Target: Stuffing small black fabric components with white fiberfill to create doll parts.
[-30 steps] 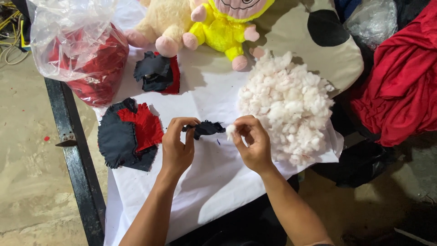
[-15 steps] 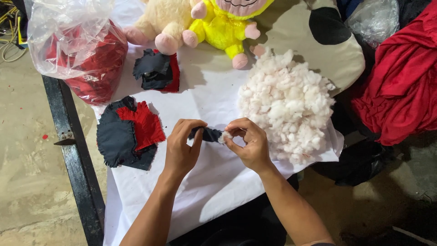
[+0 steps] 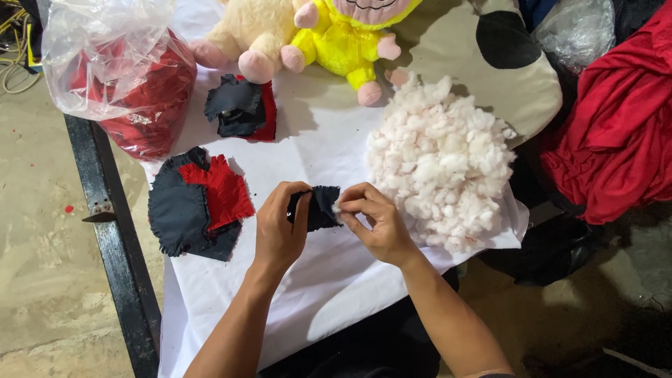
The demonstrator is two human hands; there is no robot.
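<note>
Dark cloth, a small pouch [image 3: 316,208], sits pinched between both hands above the white-covered desk [image 3: 315,280]. The left hand [image 3: 278,227] grips its near edge with closed fingers; the right hand [image 3: 374,224] has its fingers narrowed on a white tuft [image 3: 339,206] at the pouch's mouth. Stuffing looks to be the step in hand. The next move likely calls for pushing the tuft deep inside while the left holds the mouth open. The stuffing heap [image 3: 441,157] lies just right; cut cloth pieces [image 3: 196,203] lie left.
</note>
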